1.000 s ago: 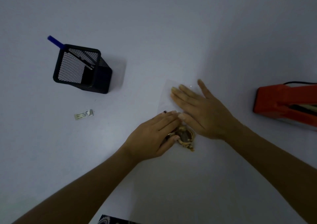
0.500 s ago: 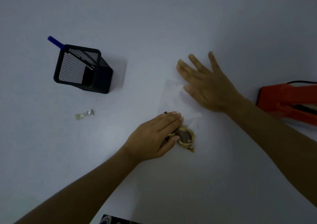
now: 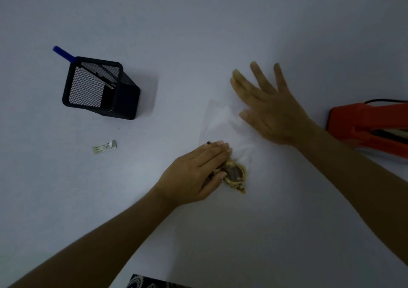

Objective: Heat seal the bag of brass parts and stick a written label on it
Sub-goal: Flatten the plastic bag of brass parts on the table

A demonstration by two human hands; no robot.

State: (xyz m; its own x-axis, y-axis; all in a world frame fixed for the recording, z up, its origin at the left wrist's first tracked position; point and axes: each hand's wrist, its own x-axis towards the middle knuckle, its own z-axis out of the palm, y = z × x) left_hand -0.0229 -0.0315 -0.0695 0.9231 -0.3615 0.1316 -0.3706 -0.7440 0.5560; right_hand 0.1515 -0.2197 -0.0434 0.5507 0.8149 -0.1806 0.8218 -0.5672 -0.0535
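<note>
- Leftward, a black square wire-mesh pen holder (image 3: 100,88) stands on the white table (image 3: 198,23) with a blue pen (image 3: 63,53) poking out of its far corner; nearer, a small white printed label (image 3: 104,147) lies flat – both well apart from the hands.
- At the right edge sits an orange heat sealer (image 3: 368,126), just beside the right forearm.
- Open table stretches beyond the hands and along the near side.
- A clear plastic bag (image 3: 220,122) lies flat mid-table, its long axis running from the near right to the far left; brass parts (image 3: 235,174) are bunched in its near end.
- Left hand (image 3: 198,170) presses on the parts' end, fingers straight and together.
- Right hand (image 3: 269,109) – fingers spread flat – lies by the bag's far edge, holding nothing.
</note>
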